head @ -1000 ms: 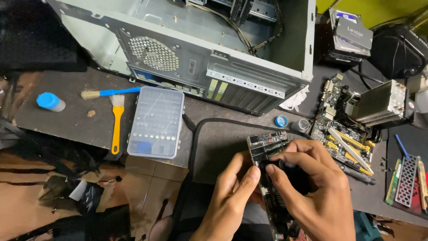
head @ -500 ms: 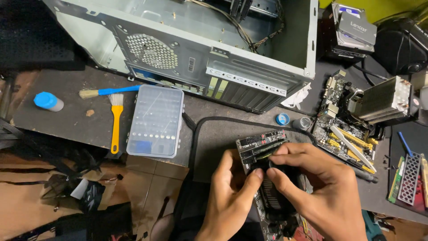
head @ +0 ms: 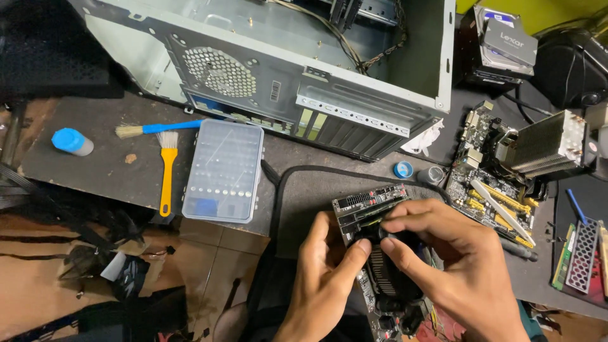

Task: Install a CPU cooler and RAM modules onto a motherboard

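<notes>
I hold a dark graphics card [head: 369,206] with a round black fan over the near edge of the work mat. My left hand [head: 323,278] grips its left side, thumb pressed against the board. My right hand [head: 453,263] comes over the fan from the right, fingers curled on the card's upper part. The card's metal bracket end points away from me, towards the open grey computer case [head: 304,69] lying on its side at the back.
A clear plastic screw-bit box [head: 223,170] lies left of the card, with a yellow brush [head: 166,171] and a blue brush [head: 158,128] beside it. A motherboard [head: 487,183] with a heatsink [head: 544,144] sits to the right. A black cable [head: 278,190] loops near my hands.
The card has tilted and shifted slightly left and up in my hands. My right fingers have moved further over the fan.
</notes>
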